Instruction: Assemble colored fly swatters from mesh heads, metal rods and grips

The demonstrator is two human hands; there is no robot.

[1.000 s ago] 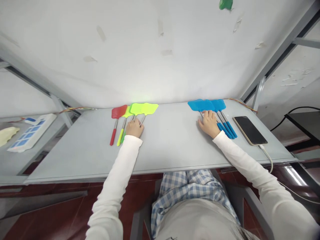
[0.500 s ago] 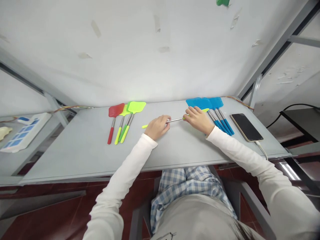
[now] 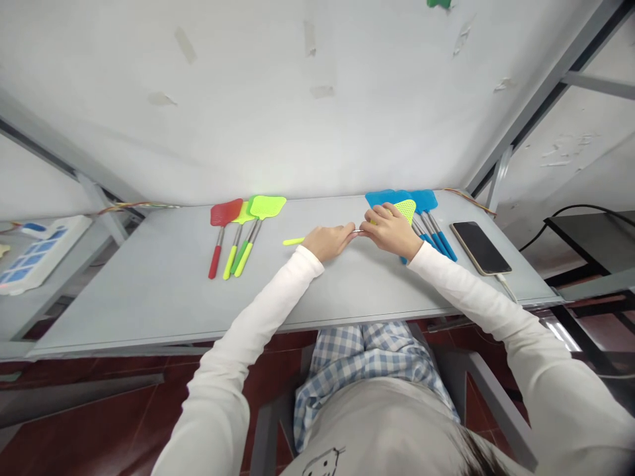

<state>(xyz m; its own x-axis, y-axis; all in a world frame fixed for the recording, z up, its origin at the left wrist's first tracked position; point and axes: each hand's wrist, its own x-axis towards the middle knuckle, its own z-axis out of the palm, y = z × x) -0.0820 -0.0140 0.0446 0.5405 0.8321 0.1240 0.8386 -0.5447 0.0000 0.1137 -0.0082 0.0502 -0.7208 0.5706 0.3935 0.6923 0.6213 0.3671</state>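
Both hands hold one yellow-green fly swatter (image 3: 407, 210) sideways above the grey table. My left hand (image 3: 328, 242) is closed round its handle side, and the yellow handle end sticks out to the left. My right hand (image 3: 389, 230) grips it near the perforated head, which shows behind the fingers. Only a short piece of metal rod is visible between the hands. Just behind my right hand lie several blue fly swatters (image 3: 425, 199), partly covered. Left of my left hand rest a red fly swatter (image 3: 226, 212) and several green and yellow-green fly swatters (image 3: 268, 206).
A smartphone (image 3: 480, 247) with a white cable lies at the right of the table (image 3: 163, 284). A white power strip (image 3: 44, 254) sits on a surface at far left. Thin wires run along the back by the wall, and metal frame posts stand at both sides.
My left hand has moved right, close to my right hand, so less metal rod shows between them. The swatter's head has turned from edge-on to showing its flat, perforated face.
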